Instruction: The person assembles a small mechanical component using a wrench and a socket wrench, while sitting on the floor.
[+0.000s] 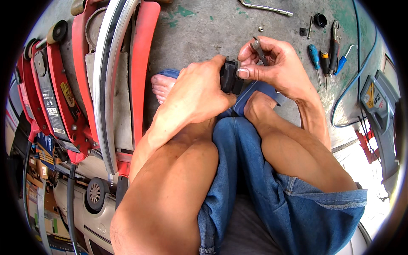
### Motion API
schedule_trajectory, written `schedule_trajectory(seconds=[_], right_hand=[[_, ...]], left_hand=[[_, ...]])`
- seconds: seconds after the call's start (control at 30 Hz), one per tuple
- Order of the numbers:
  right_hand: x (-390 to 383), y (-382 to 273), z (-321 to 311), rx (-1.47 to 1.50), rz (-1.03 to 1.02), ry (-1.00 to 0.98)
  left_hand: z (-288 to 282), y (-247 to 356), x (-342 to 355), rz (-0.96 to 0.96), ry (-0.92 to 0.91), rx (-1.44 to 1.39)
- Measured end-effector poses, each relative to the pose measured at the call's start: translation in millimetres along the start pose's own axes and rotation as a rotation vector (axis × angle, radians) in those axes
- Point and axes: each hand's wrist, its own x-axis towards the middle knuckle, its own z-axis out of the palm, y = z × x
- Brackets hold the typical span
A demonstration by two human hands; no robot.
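Observation:
Out in front of my knees, my left hand [194, 91] is closed around a small black blocky part [230, 76], gripping it from the left side. My right hand [282, 63] has an open-end wrench [258, 47] between its fingers, jaw end pointing up. The right thumb and fingertips meet near the part's right edge; whether they press on it or pinch something small there is hidden. Beneath both hands are my feet in blue sandals [255, 91] on the concrete floor.
Red floor jacks [49, 93] and a long curved silver-black strip [106, 80] stand at left. To the right lie a blue screwdriver [314, 57], a yellow-black screwdriver [325, 63], a blue-handled hook tool [341, 66], a black cap [320, 20], and a hose [340, 102]. A bent metal bar [272, 9] lies ahead.

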Motion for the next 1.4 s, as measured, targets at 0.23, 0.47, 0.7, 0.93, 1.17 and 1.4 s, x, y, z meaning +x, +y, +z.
schedule_trajectory(seconds=[0.23,0.47,0.7,0.93,1.17,1.4], right_hand=[[3,3,6,0.211,-0.027,0.075],[1,-3,7,0.100,0.035,0.069],[1,1,14,0.167,0.057,0.112],[2,0,17,0.187,0.081,0.100],[2,6,11,0.164,0.084,0.092],[-9,-24,-6,-0.592,-0.114,0.216]], left_hand=[[1,-2,1,0.004,0.008,0.030],[0,-1,-2,0.007,0.024,0.051],[0,-5,-3,-0.003,0.023,0.037],[-3,-4,-7,-0.029,0.016,0.073],[3,-5,-2,-0.028,0.001,0.069],[-1,-2,-2,0.040,0.262,-0.032]])
